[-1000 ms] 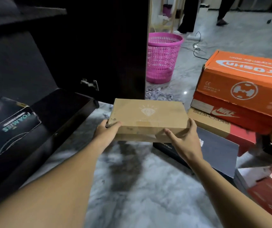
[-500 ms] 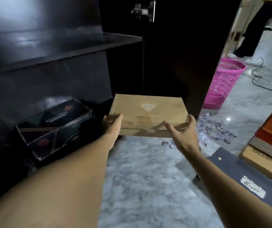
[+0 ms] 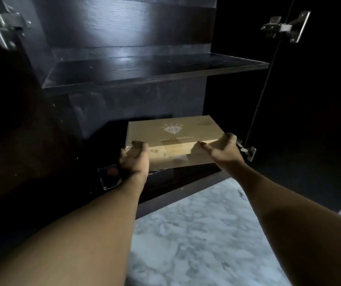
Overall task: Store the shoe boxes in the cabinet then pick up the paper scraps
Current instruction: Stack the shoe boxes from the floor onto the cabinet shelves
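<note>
A tan cardboard shoe box [image 3: 175, 131] with a white diamond logo on its lid is held level inside the lower opening of the dark cabinet [image 3: 124, 34]. My left hand [image 3: 134, 159] grips its near left corner. My right hand [image 3: 223, 149] grips its near right corner. A dark shoe box [image 3: 108, 177] lies low in the cabinet to the left, partly hidden behind my left wrist. What the tan box rests on is hidden in shadow.
A dark shelf [image 3: 155, 73] spans the cabinet above the box. The right door [image 3: 310, 100] stands open with metal hinges [image 3: 285, 27]. Marble floor [image 3: 196, 234] lies in front of the cabinet base. A few paper scraps [image 3: 242, 195] show by the right door.
Both hands have carried the tan box from the floor pile leftward and into the cabinet's lower opening. My view has turned to face the cabinet; the pink basket and other boxes have left the frame.
</note>
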The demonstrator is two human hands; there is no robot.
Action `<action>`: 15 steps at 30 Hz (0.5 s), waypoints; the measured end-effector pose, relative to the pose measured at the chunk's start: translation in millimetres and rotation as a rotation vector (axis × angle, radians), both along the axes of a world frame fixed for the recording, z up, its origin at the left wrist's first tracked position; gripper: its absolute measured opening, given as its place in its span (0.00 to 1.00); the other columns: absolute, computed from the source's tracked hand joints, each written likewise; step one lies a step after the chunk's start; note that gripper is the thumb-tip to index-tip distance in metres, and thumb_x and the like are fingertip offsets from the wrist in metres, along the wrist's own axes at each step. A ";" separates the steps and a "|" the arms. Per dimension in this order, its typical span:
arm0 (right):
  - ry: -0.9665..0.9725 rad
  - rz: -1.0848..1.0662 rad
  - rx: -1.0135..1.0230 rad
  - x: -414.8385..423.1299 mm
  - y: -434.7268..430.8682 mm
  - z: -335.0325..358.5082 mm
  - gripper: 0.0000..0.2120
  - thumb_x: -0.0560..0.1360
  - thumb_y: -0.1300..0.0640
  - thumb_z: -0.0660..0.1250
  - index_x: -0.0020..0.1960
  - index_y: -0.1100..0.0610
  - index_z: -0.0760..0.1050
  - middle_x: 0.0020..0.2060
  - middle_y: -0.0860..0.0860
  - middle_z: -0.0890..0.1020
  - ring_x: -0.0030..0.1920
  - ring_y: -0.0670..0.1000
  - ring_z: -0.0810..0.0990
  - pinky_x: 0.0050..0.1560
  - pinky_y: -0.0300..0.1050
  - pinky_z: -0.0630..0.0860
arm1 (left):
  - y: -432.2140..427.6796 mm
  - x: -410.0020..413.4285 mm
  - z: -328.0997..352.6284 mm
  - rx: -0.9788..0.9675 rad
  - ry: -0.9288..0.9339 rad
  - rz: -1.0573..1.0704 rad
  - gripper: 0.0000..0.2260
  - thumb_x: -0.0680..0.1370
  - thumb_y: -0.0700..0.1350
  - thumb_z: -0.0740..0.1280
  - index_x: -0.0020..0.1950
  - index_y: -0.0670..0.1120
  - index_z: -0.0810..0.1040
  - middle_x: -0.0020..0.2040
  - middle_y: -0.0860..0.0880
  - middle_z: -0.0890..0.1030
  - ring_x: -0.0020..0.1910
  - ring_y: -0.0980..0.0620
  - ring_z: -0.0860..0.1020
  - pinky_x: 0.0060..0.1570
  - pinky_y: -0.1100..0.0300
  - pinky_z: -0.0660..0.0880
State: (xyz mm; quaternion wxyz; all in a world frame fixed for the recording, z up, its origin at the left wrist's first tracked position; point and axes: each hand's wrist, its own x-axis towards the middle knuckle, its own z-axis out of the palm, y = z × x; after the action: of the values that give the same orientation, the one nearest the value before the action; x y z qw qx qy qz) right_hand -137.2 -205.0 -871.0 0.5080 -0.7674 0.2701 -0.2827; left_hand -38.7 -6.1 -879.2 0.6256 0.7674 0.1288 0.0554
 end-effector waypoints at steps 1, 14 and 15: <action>0.007 0.029 0.009 13.7 4.2 -4.7 0.42 0.69 0.50 0.79 0.72 0.60 0.59 0.57 0.50 0.73 0.59 0.49 0.75 0.59 0.41 0.72 | 5.8 7.7 -4.1 0.007 0.002 0.037 0.30 0.74 0.57 0.70 0.71 0.44 0.71 0.68 0.40 0.74 0.66 0.38 0.72 0.64 0.52 0.67; 0.026 0.232 0.087 115.6 27.3 -60.2 0.38 0.67 0.52 0.80 0.67 0.56 0.61 0.58 0.53 0.77 0.59 0.52 0.78 0.59 0.42 0.74 | 42.2 67.9 -41.8 0.094 -0.084 0.168 0.28 0.74 0.49 0.73 0.70 0.41 0.68 0.65 0.39 0.76 0.63 0.39 0.75 0.60 0.55 0.71; 0.039 0.238 0.089 120.1 27.9 -62.2 0.38 0.67 0.52 0.80 0.67 0.56 0.61 0.59 0.53 0.77 0.60 0.52 0.77 0.60 0.42 0.74 | 43.4 71.0 -45.2 0.124 -0.084 0.158 0.30 0.74 0.49 0.73 0.71 0.41 0.67 0.66 0.39 0.75 0.64 0.39 0.75 0.61 0.54 0.70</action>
State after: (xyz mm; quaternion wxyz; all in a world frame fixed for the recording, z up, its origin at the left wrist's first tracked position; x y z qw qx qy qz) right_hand -17.1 -177.1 -933.2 0.5664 -0.7759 0.1994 -0.1934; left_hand 32.2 37.3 -924.4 0.5753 0.7892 0.1591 0.1444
